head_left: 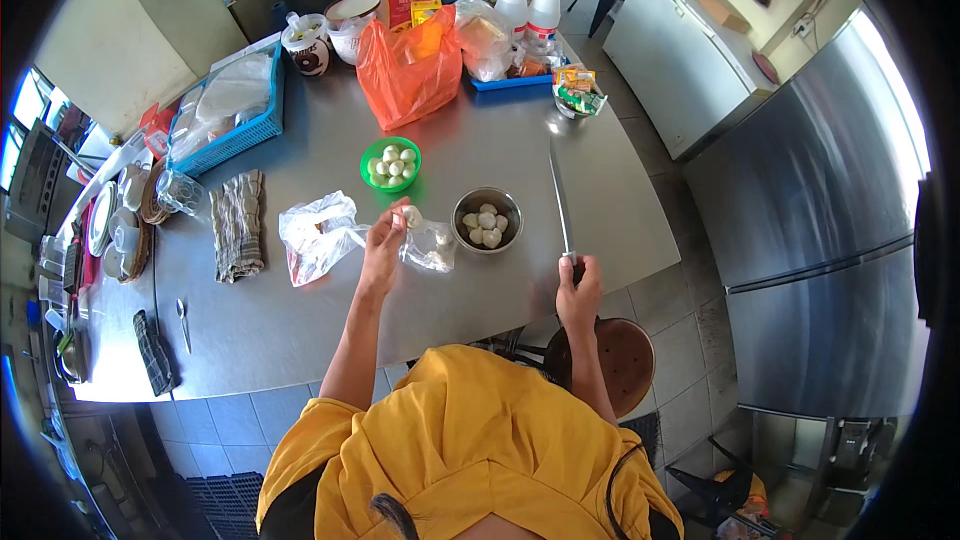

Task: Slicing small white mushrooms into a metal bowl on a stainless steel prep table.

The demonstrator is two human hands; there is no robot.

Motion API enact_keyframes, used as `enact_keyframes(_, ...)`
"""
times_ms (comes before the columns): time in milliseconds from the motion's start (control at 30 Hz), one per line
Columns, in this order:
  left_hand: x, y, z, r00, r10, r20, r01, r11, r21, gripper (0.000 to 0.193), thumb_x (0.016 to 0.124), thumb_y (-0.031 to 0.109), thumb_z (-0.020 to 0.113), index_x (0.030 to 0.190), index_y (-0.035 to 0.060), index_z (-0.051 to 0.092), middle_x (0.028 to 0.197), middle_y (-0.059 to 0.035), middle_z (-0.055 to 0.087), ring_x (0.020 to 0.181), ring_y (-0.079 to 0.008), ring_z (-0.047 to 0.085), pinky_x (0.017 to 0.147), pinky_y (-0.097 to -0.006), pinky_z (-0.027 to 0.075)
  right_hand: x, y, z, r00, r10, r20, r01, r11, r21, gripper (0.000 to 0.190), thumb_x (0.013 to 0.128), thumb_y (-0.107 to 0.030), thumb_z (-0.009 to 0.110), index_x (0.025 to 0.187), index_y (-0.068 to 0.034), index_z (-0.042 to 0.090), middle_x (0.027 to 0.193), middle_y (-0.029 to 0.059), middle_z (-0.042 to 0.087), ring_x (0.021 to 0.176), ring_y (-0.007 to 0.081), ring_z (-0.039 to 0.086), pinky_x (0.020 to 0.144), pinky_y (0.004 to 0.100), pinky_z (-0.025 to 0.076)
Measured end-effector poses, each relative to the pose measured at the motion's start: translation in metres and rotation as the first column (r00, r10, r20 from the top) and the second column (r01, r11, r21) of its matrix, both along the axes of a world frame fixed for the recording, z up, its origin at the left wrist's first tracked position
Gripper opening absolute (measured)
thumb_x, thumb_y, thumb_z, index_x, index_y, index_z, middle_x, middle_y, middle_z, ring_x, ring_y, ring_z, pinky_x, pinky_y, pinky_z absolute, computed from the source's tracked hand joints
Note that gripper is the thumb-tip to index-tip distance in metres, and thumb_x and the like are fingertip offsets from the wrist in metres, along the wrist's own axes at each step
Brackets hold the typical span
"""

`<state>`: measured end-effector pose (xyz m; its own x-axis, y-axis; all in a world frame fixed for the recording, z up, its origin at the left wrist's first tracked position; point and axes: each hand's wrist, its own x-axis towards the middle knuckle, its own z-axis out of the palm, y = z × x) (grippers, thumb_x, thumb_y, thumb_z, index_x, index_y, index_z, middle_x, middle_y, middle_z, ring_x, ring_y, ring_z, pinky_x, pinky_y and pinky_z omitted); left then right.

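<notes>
Between the fingertips of my left hand (385,244) is a small whitish ball (412,216), held above a clear plastic bag (429,247) with a few pale pieces in it. My right hand (580,287) grips the handle of a long knife (559,191), whose blade points away from me over the steel table. A steel bowl (519,232) between my hands holds several pale, rounded balls (487,222). Beyond my left hand sits a green plastic bowl (364,172) with several whitish-green balls (395,162). A crumpled white plastic bag (319,236) lies left of my left hand.
An orange plastic bag (405,75), a blue basket (232,139) of packages and a blue tray (517,83) stand at the back of the steel table (300,337). A folded cloth (238,225) and a spoon (183,326) lie left. A round stool (626,367) stands by the near edge.
</notes>
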<state>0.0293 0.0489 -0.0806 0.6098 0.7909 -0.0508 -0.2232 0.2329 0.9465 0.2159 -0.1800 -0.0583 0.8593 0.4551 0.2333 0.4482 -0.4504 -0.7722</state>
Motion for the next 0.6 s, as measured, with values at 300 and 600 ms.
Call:
enact_keyframes(300, 0.029, -0.018, 0.056, 0.894, -0.001, 0.449, 0.152, 0.942, -0.3, 0.023, 0.092, 0.018, 0.051, 0.109, 0.0007, 0.05, 0.111, -0.0152, 0.056, 0.091, -0.0181, 0.059, 0.085, -0.0285, 0.047, -0.046, 0.017, 0.068, 0.66, 0.555, -0.506, -0.392, 0.829, 0.398, 0.033, 0.099, -0.033, 0.031, 0.092, -0.003, 0.044, 0.057, 0.0033, 0.045, 0.042, 0.0088, 0.042, 0.041, 0.0224, 0.035)
enact_keyframes(600, 0.05, -0.026, 0.066, 0.91, -0.189, 0.368, 0.262, 0.952, -0.159, 0.037, 0.088, 0.017, 0.058, 0.121, 0.0015, 0.049, 0.11, -0.0134, 0.06, 0.087, -0.0141, 0.058, 0.081, -0.0273, 0.047, -0.061, 0.022, 0.085, 0.736, 0.586, -0.339, -0.532, 0.81, 0.245, 0.021, 0.095, -0.022, 0.041, 0.095, -0.001, 0.041, 0.057, 0.0109, 0.047, 0.047, 0.0257, 0.049, 0.046, 0.035, 0.035)
